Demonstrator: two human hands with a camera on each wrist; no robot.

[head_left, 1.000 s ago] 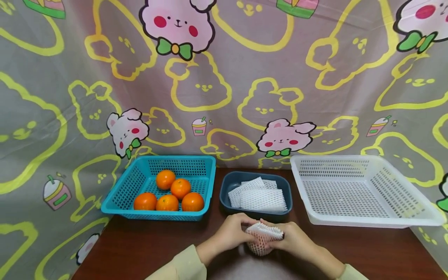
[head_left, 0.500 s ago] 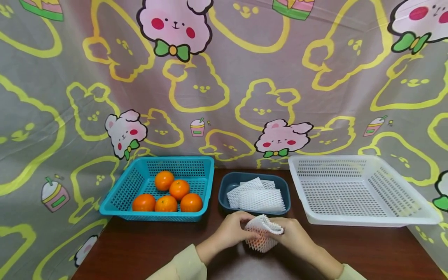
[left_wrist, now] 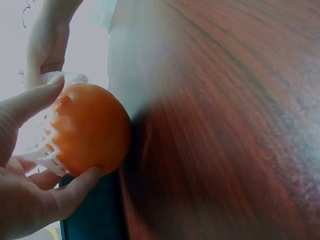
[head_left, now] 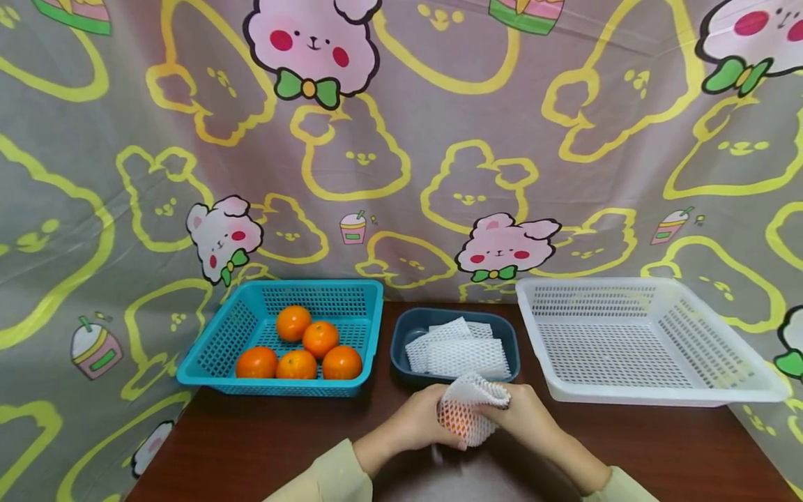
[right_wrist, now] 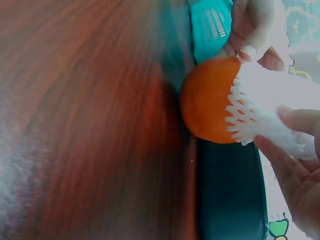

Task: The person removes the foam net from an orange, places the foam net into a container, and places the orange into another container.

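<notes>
An orange (left_wrist: 95,130) sits partly inside a white foam fruit net (head_left: 472,390). My left hand (head_left: 419,424) grips the orange, thumb on one side and fingers on the other, as the left wrist view shows. My right hand (head_left: 528,418) pinches the net near its loose end. In the right wrist view the orange's lower side is bare, and the net (right_wrist: 250,102) covers the rest. Above the hands in the head view lies a dark blue tray (head_left: 401,373) with several flat foam nets (head_left: 467,357) in it.
At the left stands a teal basket (head_left: 213,376) with several oranges (head_left: 297,364). A white basket (head_left: 627,394) stands at the right. Behind the brown table (head_left: 282,446) hangs a patterned cloth (head_left: 401,125).
The netted orange has risen slightly and tilted in my hands. My left thumb and fingers have shifted lower around it. The net's loose end now stands higher, overlapping the tray's front edge.
</notes>
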